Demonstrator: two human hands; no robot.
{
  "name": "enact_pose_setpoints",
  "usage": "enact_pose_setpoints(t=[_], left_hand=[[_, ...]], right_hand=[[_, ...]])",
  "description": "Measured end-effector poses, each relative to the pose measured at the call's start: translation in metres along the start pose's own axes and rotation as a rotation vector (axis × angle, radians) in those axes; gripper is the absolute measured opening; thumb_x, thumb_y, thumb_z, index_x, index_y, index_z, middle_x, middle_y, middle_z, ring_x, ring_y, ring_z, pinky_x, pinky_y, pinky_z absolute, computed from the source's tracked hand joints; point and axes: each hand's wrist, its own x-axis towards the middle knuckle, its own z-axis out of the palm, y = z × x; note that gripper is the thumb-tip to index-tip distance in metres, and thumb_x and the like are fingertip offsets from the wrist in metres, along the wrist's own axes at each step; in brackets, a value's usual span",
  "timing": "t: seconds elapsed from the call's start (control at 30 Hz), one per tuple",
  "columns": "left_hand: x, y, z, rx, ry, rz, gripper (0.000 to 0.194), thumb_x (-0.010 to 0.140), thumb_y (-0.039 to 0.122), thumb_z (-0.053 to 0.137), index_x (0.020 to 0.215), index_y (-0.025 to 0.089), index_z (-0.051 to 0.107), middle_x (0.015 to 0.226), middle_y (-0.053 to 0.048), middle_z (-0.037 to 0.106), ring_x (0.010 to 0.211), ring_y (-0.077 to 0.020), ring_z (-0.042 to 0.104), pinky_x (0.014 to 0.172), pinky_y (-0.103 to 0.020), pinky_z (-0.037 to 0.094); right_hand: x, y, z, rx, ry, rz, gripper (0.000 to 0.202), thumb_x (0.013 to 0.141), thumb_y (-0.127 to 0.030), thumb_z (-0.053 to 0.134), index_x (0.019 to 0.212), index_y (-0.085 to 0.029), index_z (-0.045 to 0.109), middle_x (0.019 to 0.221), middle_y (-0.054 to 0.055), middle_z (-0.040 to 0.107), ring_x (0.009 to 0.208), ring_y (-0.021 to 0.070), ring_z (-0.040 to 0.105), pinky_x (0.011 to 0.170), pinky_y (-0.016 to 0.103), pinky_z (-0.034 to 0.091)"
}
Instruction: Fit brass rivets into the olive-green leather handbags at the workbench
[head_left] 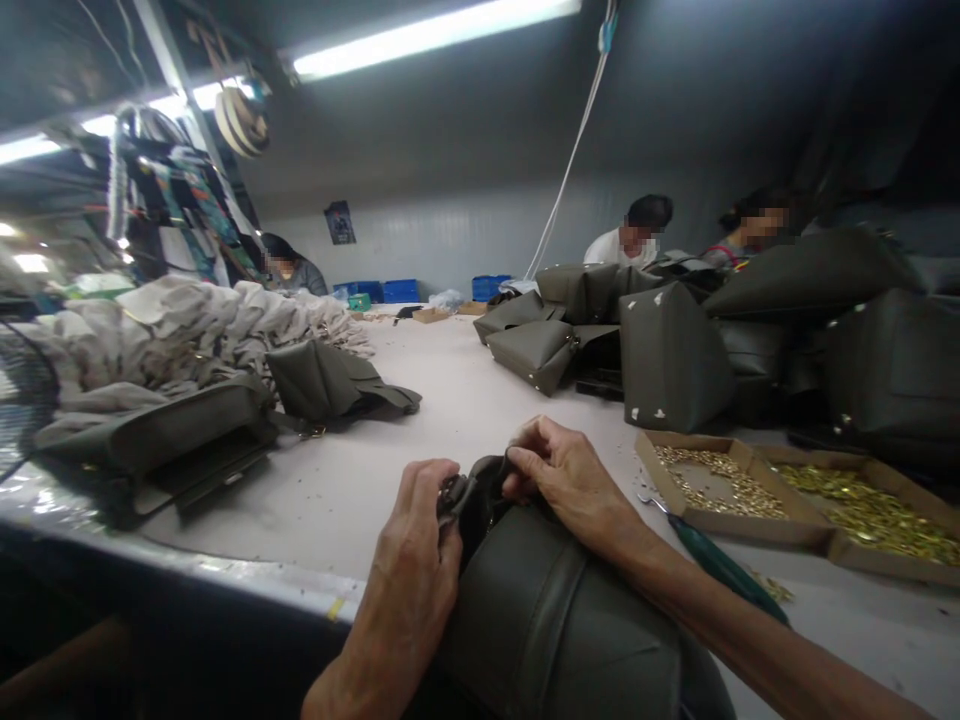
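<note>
A dark olive leather-like bag (555,600) rests against the near table edge, its top edge facing away from me. My left hand (420,540) is closed on the left part of that edge, where a small dark piece shows between the fingers; its kind is unclear. With thumb and fingers pinched, my right hand (559,475) grips the bag's edge on the other side. Just right of my right forearm lies a green-handled screwdriver-like tool (720,565) with a hooked metal tip. Beyond it stands a cardboard tray of small gold fittings (645,455).
Many olive bags (671,360) are piled at the right, beside a second tray of gold pieces (840,550). Two more bags (311,380) and a heap of pale cloth (187,320) lie left. Several people sit across the table (442,375). Blue bins (400,291) stand behind.
</note>
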Motion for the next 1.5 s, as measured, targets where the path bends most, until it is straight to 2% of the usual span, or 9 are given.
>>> enact_pose_setpoints(t=[0.17, 0.27, 0.37, 0.67, 0.9, 1.03, 1.17, 1.3, 1.5], left_hand=[[-0.004, -0.011, -0.006, 0.152, 0.076, 0.142, 0.034, 0.084, 0.001, 0.044, 0.113, 0.018, 0.049, 0.109, -0.006, 0.053, 0.098, -0.0134, 0.055, 0.086, -0.021, 0.048], [-0.004, -0.02, -0.011, 0.213, 0.071, 0.227, 0.036, 0.086, 0.002, 0.044, 0.118, 0.019, 0.05, 0.111, -0.005, 0.054, 0.103, -0.0124, 0.055, 0.09, -0.019, 0.045], [-0.001, -0.027, -0.012, 0.197, 0.056, 0.249, 0.034, 0.089, 0.007, 0.044, 0.121, 0.018, 0.051, 0.112, -0.006, 0.056, 0.103, -0.0121, 0.055, 0.09, -0.018, 0.045], [0.018, -0.026, -0.003, 0.017, 0.08, -0.018, 0.025, 0.092, 0.025, 0.046, 0.108, 0.016, 0.063, 0.099, -0.005, 0.06, 0.091, -0.0138, 0.058, 0.082, -0.021, 0.045], [0.025, -0.023, -0.005, -0.136, 0.054, -0.149, 0.026, 0.091, 0.029, 0.047, 0.102, 0.018, 0.067, 0.095, -0.002, 0.064, 0.088, -0.0135, 0.059, 0.079, -0.021, 0.044], [0.023, -0.02, -0.007, -0.173, 0.047, -0.241, 0.025, 0.09, 0.029, 0.048, 0.098, 0.018, 0.069, 0.095, -0.002, 0.066, 0.091, -0.0139, 0.06, 0.083, -0.022, 0.043], [0.018, -0.019, -0.01, -0.26, 0.043, -0.343, 0.026, 0.088, 0.033, 0.051, 0.097, 0.018, 0.07, 0.098, -0.002, 0.069, 0.092, -0.0154, 0.062, 0.084, -0.024, 0.044], [0.013, -0.019, -0.013, -0.354, 0.057, -0.41, 0.028, 0.087, 0.036, 0.052, 0.097, 0.018, 0.07, 0.099, -0.003, 0.07, 0.092, -0.0169, 0.063, 0.086, -0.026, 0.044], [0.005, -0.016, -0.011, -0.466, 0.099, -0.432, 0.026, 0.087, 0.034, 0.053, 0.097, 0.017, 0.07, 0.097, -0.003, 0.07, 0.092, -0.0162, 0.063, 0.085, -0.025, 0.045]], right_hand=[[-0.001, -0.002, 0.005, -0.134, 0.034, -0.06, 0.004, 0.083, -0.016, 0.054, 0.079, -0.017, 0.052, 0.06, 0.001, 0.064, 0.057, 0.0154, 0.065, 0.06, 0.027, 0.051], [-0.002, -0.009, 0.011, -0.186, 0.05, -0.076, 0.008, 0.082, -0.012, 0.056, 0.077, -0.017, 0.053, 0.058, 0.0, 0.064, 0.056, 0.0145, 0.064, 0.063, 0.027, 0.049], [0.0, -0.011, 0.014, -0.139, 0.03, -0.074, 0.008, 0.081, -0.01, 0.057, 0.077, -0.017, 0.054, 0.059, 0.0, 0.064, 0.058, 0.0146, 0.064, 0.063, 0.026, 0.048], [0.007, 0.017, 0.011, 0.012, -0.047, -0.118, 0.002, 0.079, -0.015, 0.057, 0.078, -0.016, 0.056, 0.065, 0.0, 0.064, 0.062, 0.014, 0.064, 0.065, 0.026, 0.047], [-0.023, 0.001, 0.023, 0.061, -0.346, -0.106, 0.004, 0.074, -0.011, 0.06, 0.074, -0.015, 0.062, 0.069, -0.001, 0.061, 0.062, 0.0099, 0.055, 0.059, 0.021, 0.043], [-0.032, 0.001, 0.034, 0.107, -0.263, -0.1, 0.005, 0.078, -0.012, 0.058, 0.078, -0.016, 0.06, 0.07, -0.003, 0.058, 0.061, 0.009, 0.052, 0.06, 0.021, 0.042], [-0.03, 0.007, 0.041, 0.054, -0.14, -0.193, 0.005, 0.077, -0.012, 0.06, 0.077, -0.018, 0.06, 0.079, -0.002, 0.057, 0.071, 0.0105, 0.052, 0.068, 0.023, 0.04], [-0.025, 0.01, 0.046, 0.027, -0.117, -0.189, 0.006, 0.079, -0.014, 0.06, 0.075, -0.018, 0.06, 0.07, -0.003, 0.053, 0.067, 0.0109, 0.047, 0.065, 0.023, 0.038], [-0.023, 0.015, 0.059, 0.036, -0.069, -0.177, 0.004, 0.078, -0.014, 0.059, 0.076, -0.018, 0.06, 0.071, -0.003, 0.053, 0.064, 0.0116, 0.049, 0.062, 0.023, 0.04]])
